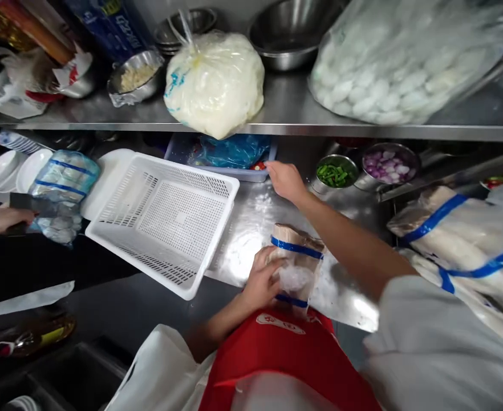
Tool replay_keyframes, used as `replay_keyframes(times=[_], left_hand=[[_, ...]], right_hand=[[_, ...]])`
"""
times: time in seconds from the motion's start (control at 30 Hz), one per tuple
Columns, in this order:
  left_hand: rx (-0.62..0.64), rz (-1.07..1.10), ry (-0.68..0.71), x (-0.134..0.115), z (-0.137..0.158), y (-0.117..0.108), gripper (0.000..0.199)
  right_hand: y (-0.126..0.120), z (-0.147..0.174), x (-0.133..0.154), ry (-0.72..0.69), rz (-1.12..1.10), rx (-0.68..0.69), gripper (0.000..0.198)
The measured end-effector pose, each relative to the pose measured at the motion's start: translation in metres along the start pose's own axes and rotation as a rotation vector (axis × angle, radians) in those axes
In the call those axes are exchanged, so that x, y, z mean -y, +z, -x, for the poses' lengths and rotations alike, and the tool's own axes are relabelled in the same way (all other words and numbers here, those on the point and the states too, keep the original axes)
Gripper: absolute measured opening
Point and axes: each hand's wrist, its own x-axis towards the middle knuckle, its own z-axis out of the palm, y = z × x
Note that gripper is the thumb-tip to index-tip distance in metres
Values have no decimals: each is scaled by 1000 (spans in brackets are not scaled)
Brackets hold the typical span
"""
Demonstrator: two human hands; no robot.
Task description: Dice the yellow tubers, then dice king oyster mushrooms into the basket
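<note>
Presently, the left hand (263,278), loosely spread, rests on the banded package (305,264) on the near counter (243,228). The right hand (284,178), fingers together, meets the far tub (258,176); its grip I cannot tell. Leftward lies a white basket (172,217).

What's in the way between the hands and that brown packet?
Nothing I can see. The left hand touches the packet. The right hand is farther off, by the tray, with nothing visible standing between it and the packet.
</note>
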Motion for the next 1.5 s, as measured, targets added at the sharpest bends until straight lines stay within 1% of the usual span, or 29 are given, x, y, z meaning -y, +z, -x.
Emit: replay_keyframes(times=[0.07,0.13,0.2,0.23,0.27,0.3,0.37,0.4,0.47,0.53,0.6,0.63,0.7,0.77,0.83,0.87,0.93,1.0,1.03,1.07,1.1,1.13,1.17,1.2,1.27,1.33,1.37,1.43,1.5], left_hand=[[12,-115,-12,-5,-2,-1,53],[42,-161,-49,-10,-5,-3,59],[73,-120,-62,-12,-7,-6,60],[85,-69,-49,-13,-8,-7,57],[88,-2,-37,-15,-9,-8,52],[85,74,-36,-16,-11,-8,44],[86,232,-79,-21,-18,-5,26],[87,293,-122,-25,-23,-2,19],[108,383,-201,-35,-38,10,19],[148,483,-225,-50,-57,28,29],[190,622,-202,-72,-78,51,38],[205,687,-177,-85,-90,64,42],[211,761,-92,-115,-112,94,44],[199,744,35,-148,-130,123,35],[200,642,178,-176,-139,147,24],[209,563,255,-185,-138,155,22],[258,335,414,-190,-126,168,28],[332,30,519,-174,-106,180,46],[374,-130,529,-162,-94,188,56],[406,-276,509,-148,-83,196,61],[416,-400,474,-135,-72,206,60],[399,-499,430,-124,-61,215,56],[359,-571,380,-117,-52,225,52],[302,-618,324,-114,-43,235,51],[187,-631,213,-120,-28,252,61],[113,-555,159,-138,-11,266,73],[90,-490,158,-149,-1,273,74],[36,-335,152,-166,16,286,69],[16,-179,61,-172,27,298,61]], right_hand=[[15,-55,6,-7,-15,46,46],[24,-89,12,56,-13,91,65],[23,-91,12,127,-35,90,80],[19,-79,10,139,-71,72,82],[12,-58,6,130,-123,51,81],[3,-28,2,113,-185,22,77],[-17,54,-5,139,-316,-45,62],[-26,103,-5,201,-362,-117,52],[-40,205,2,385,-431,-250,38],[-47,303,17,637,-511,-415,35],[-53,386,36,891,-582,-629,37],[-56,420,45,988,-589,-735,39],[-65,475,60,1135,-556,-923,40],[-76,512,66,1216,-504,-1071,39],[-86,536,61,1224,-477,-1142,40],[-90,544,54,1205,-470,-1140,40],[-98,553,32,1129,-435,-1052,44],[-106,556,2,1004,-334,-904,53],[-110,556,-13,923,-267,-821,61],[-115,553,-28,839,-201,-732,70],[-120,550,-42,762,-142,-643,76],[-126,545,-53,694,-98,-547,76],[-132,540,-61,634,-72,-441,70],[-138,534,-67,578,-65,-333,58],[-154,521,-68,457,-109,-161,35],[-173,508,-60,372,-158,-78,27],[-184,502,-54,317,-170,-31,27],[-208,496,-46,177,-170,84,31],[-236,496,-50,55,-165,157,40]])
